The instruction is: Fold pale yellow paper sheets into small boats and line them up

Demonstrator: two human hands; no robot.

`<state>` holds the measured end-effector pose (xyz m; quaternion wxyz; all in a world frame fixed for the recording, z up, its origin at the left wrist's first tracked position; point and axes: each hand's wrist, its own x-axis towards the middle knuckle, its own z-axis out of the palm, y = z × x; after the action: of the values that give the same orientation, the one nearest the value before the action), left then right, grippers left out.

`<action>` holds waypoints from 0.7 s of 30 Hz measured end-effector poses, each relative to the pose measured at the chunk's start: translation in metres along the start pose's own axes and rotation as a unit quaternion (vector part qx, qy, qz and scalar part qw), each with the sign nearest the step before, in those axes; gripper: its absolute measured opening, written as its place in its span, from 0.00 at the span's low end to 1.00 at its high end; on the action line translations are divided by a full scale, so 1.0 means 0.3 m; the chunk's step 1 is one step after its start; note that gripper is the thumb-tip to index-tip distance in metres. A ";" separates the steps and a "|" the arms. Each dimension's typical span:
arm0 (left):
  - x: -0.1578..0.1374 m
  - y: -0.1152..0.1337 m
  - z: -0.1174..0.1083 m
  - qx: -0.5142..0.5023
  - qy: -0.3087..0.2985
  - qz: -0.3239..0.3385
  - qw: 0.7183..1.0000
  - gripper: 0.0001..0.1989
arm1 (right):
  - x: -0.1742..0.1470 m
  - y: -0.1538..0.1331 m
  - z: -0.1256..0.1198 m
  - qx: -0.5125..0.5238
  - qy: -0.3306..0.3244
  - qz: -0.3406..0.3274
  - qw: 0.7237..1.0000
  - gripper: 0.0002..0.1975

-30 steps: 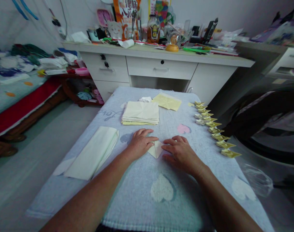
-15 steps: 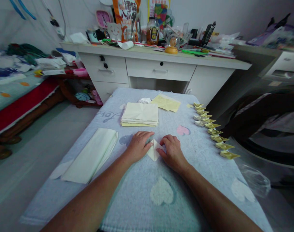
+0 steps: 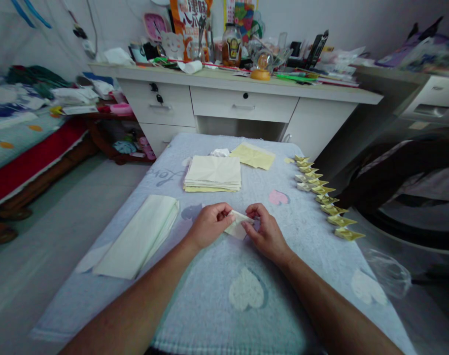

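A small folded piece of pale paper is between my two hands over the middle of the cloth-covered table. My left hand pinches its left corner between thumb and fingers. At the right side my right hand grips the same paper with thumb and fingertips. Beyond the hands lies a stack of cream paper squares, with yellow sheets beside it. Along the table's right edge stands a row of several folded paper boats, yellow and whitish.
A long folded whitish sheet lies on the left of the blue tablecloth. Crumpled white paper sits behind the stack. A cluttered white desk stands at the back, a washing machine at right, a bed at left.
The paper was lying flat with its point toward me; now its upper edge is lifted and held level between both hands. My left fingers have curled into a pinch.
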<state>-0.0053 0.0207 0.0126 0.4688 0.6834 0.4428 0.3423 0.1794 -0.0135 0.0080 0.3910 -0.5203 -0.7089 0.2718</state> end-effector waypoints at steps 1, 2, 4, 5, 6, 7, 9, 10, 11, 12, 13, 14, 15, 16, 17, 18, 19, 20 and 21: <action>-0.001 0.001 0.002 -0.044 0.002 -0.010 0.999 0.09 | 0.000 0.002 -0.002 0.040 0.003 0.009 0.999 0.07; -0.001 0.003 0.005 -0.084 0.003 -0.020 0.996 0.09 | 0.000 0.006 -0.004 0.079 -0.001 0.019 0.997 0.07; -0.004 0.005 0.012 -0.140 -0.005 -0.041 0.989 0.09 | 0.003 0.018 -0.008 0.145 -0.023 0.040 0.988 0.07; -0.005 0.006 0.015 -0.155 -0.013 -0.051 0.987 0.09 | 0.006 0.024 -0.009 0.167 -0.030 0.048 0.984 0.08; -0.008 0.008 0.019 -0.163 -0.021 -0.060 0.985 0.09 | 0.008 0.029 -0.009 0.178 -0.031 0.053 0.982 0.09; -0.010 0.010 0.022 -0.167 -0.028 -0.067 0.983 0.09 | 0.010 0.033 -0.009 0.183 -0.024 0.055 0.981 0.10; -0.015 0.015 0.027 -0.178 -0.034 -0.071 0.981 0.10 | 0.014 0.036 -0.007 0.202 -0.003 0.061 0.977 0.11; -0.017 0.019 0.028 -0.186 -0.034 -0.070 0.979 0.10 | 0.015 0.035 -0.005 0.222 0.007 0.067 0.973 0.14; -0.018 0.022 0.030 -0.196 -0.032 -0.068 0.978 0.10 | 0.016 0.034 -0.002 0.249 0.014 0.076 0.965 0.18; -0.019 0.026 0.031 -0.206 -0.029 -0.065 0.976 0.11 | 0.016 0.034 0.000 0.279 0.015 0.088 0.956 0.23; -0.020 0.028 0.032 -0.216 -0.026 -0.063 0.974 0.11 | 0.016 0.033 0.002 0.305 0.012 0.102 0.947 0.25; -0.020 0.029 0.033 -0.225 -0.024 -0.061 0.972 0.12 | 0.015 0.033 0.002 0.324 0.004 0.115 0.939 0.25; -0.020 0.028 0.035 -0.232 -0.026 -0.061 0.971 0.12 | 0.015 0.033 0.002 0.334 -0.006 0.124 0.934 0.23; -0.019 0.024 0.037 -0.235 -0.031 -0.061 0.970 0.13 | 0.014 0.034 0.001 0.338 -0.017 0.128 0.932 0.20; -0.019 0.018 0.039 -0.234 -0.039 -0.060 0.969 0.13 | 0.013 0.035 -0.001 0.337 -0.026 0.125 0.933 0.16; -0.018 0.010 0.041 -0.226 -0.050 -0.059 0.971 0.13 | 0.012 0.035 -0.004 0.330 -0.033 0.118 0.936 0.14; -0.018 0.002 0.044 -0.212 -0.058 -0.056 0.974 0.13 | 0.011 0.034 -0.007 0.317 -0.035 0.104 0.942 0.13; -0.017 -0.007 0.046 -0.187 -0.064 -0.051 0.979 0.12 | 0.011 0.032 -0.011 0.295 -0.031 0.086 0.951 0.12; -0.017 -0.014 0.048 -0.154 -0.059 -0.043 0.985 0.11 | 0.010 0.029 -0.016 0.265 -0.024 0.064 0.962 0.12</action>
<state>0.0043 0.0118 0.0037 0.6079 0.6026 0.3855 0.3446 0.1874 -0.0081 0.0044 0.4791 -0.4355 -0.5863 0.4869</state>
